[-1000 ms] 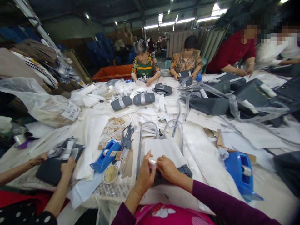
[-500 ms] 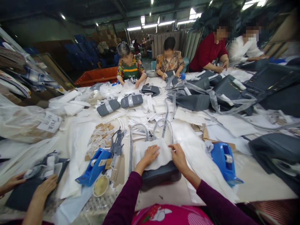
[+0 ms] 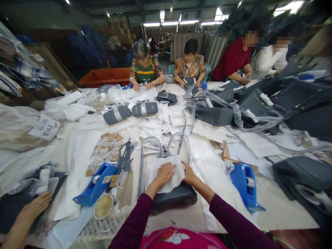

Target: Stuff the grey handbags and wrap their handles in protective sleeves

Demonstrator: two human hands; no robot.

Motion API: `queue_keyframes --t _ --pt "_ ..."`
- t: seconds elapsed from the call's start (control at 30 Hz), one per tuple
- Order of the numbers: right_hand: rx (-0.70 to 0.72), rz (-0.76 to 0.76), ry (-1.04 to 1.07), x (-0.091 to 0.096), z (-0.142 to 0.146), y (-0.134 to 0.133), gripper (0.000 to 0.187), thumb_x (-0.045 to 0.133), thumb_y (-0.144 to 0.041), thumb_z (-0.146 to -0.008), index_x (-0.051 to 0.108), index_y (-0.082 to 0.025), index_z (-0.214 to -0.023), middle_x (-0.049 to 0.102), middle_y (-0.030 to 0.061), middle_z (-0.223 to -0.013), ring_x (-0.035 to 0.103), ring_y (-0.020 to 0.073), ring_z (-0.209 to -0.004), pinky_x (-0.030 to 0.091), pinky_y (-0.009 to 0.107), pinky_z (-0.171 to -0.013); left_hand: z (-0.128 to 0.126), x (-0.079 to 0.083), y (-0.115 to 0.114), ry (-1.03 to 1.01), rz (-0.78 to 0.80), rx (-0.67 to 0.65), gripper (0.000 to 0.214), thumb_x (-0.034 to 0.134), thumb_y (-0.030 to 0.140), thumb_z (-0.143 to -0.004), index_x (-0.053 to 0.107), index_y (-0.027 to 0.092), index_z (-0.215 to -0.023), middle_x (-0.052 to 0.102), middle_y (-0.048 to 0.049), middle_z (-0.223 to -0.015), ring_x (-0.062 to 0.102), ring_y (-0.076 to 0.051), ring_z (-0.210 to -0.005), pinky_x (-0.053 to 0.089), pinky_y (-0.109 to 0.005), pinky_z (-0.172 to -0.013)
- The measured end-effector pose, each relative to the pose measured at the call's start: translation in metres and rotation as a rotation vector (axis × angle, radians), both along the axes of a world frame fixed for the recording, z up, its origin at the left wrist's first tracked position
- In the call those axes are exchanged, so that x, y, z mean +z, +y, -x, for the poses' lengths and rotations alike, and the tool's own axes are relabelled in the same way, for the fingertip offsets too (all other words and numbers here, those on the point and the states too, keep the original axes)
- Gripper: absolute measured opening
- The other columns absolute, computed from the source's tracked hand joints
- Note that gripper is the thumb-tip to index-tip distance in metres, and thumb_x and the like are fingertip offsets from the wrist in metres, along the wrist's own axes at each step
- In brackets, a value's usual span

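A dark grey handbag (image 3: 174,197) lies in front of me on the table, its upper part covered by a white cloth sheet (image 3: 153,171). My left hand (image 3: 164,174) rests flat on that sheet with the fingers stretched out. My right hand (image 3: 188,173) lies at the sheet's right edge, fingers bent down onto the cloth and bag. The bag's plastic-wrapped handles (image 3: 166,143) loop away from me past the sheet.
Blue tape dispensers stand at the left (image 3: 95,185) and the right (image 3: 245,186). A tape roll (image 3: 103,206) and paper tags (image 3: 106,147) lie left. A neighbour's hand (image 3: 35,207) presses another bag. Several people work at the far side among grey bags (image 3: 215,114).
A second ago both hands pinched a small white piece near the bag's lower edge. They have since moved up onto the white sheet, and the left hand now lies flat on it.
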State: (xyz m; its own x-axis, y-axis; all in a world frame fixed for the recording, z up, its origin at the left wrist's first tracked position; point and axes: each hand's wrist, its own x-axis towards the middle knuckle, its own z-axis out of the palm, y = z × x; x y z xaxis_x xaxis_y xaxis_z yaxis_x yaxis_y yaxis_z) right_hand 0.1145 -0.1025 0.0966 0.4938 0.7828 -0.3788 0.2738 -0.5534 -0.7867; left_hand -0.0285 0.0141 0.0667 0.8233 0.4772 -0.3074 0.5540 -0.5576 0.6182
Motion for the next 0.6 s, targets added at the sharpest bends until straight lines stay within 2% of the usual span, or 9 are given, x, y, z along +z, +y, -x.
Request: queue_keyframes --t 0.07,0.17,0.27,0.37,0.43,0.47,0.6 --pt "0.093 -0.027 -0.120 0.000 0.003 -0.001 0.067 0.058 -0.027 -0.068 0.042 -0.016 -0.133 0.052 0.0124 -0.119 0.053 0.0241 -0.104 0.042 0.034 -0.091 0.000 0.000 -0.001 -0.010 0.001 -0.002 0.046 0.030 0.051 -0.092 0.037 0.041 -0.137 0.034 -0.0007 -0.146 0.029 -0.025 -0.132 0.024 -0.047 -0.108" --pt "0.055 0.043 -0.157 -0.002 0.004 -0.010 0.058 0.052 -0.030 -0.075 0.043 -0.019 -0.131 0.049 0.0115 -0.115 0.056 0.0223 -0.101 0.044 0.032 -0.088 -0.001 0.004 -0.004 -0.006 -0.009 -0.001 0.050 0.033 0.055 -0.090 0.032 0.044 -0.139 0.033 -0.0020 -0.147 0.028 -0.028 -0.132 0.024 -0.049 -0.107" --pt "-0.071 0.180 -0.207 -0.008 -0.004 -0.019 0.055 0.049 -0.024 -0.074 0.044 -0.020 -0.129 0.047 0.0112 -0.113 0.058 0.0215 -0.098 0.045 0.031 -0.087 -0.002 0.004 -0.008 0.005 -0.034 -0.017 0.054 0.036 0.059 -0.088 0.029 0.046 -0.140 0.031 -0.0045 -0.148 0.027 -0.032 -0.133 0.023 -0.053 -0.106" --pt "-0.099 0.404 -0.332 -0.013 -0.022 -0.020 0.046 0.048 -0.024 -0.075 0.051 -0.017 -0.121 0.044 0.0163 -0.123 0.052 0.0286 -0.111 0.041 0.040 -0.093 -0.003 -0.003 -0.013 0.023 -0.073 -0.030 0.061 0.042 0.066 -0.082 0.031 0.046 -0.139 0.025 -0.0065 -0.151 0.020 -0.039 -0.135 0.018 -0.059 -0.106" --pt "-0.049 0.532 -0.458 -0.015 -0.040 -0.012 0.039 0.050 -0.025 -0.076 0.057 -0.015 -0.114 0.037 0.0188 -0.135 0.044 0.0353 -0.121 0.037 0.047 -0.096 -0.003 -0.011 -0.016 0.034 -0.093 -0.031 0.065 0.044 0.070 -0.078 0.034 0.046 -0.137 0.021 -0.0069 -0.153 0.015 -0.044 -0.137 0.014 -0.062 -0.105" --pt "-0.016 0.564 -0.501 -0.016 -0.050 -0.004 0.037 0.051 -0.025 -0.078 0.058 -0.014 -0.113 0.037 0.0190 -0.137 0.043 0.0356 -0.123 0.036 0.046 -0.096 -0.004 -0.014 -0.017 0.037 -0.096 -0.032 0.065 0.044 0.071 -0.077 0.035 0.047 -0.137 0.020 -0.0069 -0.153 0.013 -0.045 -0.137 0.013 -0.063 -0.105" --pt "0.054 0.585 -0.481 -0.020 -0.081 0.039 0.039 0.047 -0.034 -0.085 0.056 -0.011 -0.115 0.060 0.0177 -0.114 0.058 0.0265 -0.108 0.044 0.034 -0.086 -0.005 -0.021 -0.017 0.039 -0.092 -0.038 0.064 0.042 0.071 -0.078 0.034 0.047 -0.137 0.018 -0.0067 -0.154 0.011 -0.046 -0.138 0.013 -0.063 -0.105"
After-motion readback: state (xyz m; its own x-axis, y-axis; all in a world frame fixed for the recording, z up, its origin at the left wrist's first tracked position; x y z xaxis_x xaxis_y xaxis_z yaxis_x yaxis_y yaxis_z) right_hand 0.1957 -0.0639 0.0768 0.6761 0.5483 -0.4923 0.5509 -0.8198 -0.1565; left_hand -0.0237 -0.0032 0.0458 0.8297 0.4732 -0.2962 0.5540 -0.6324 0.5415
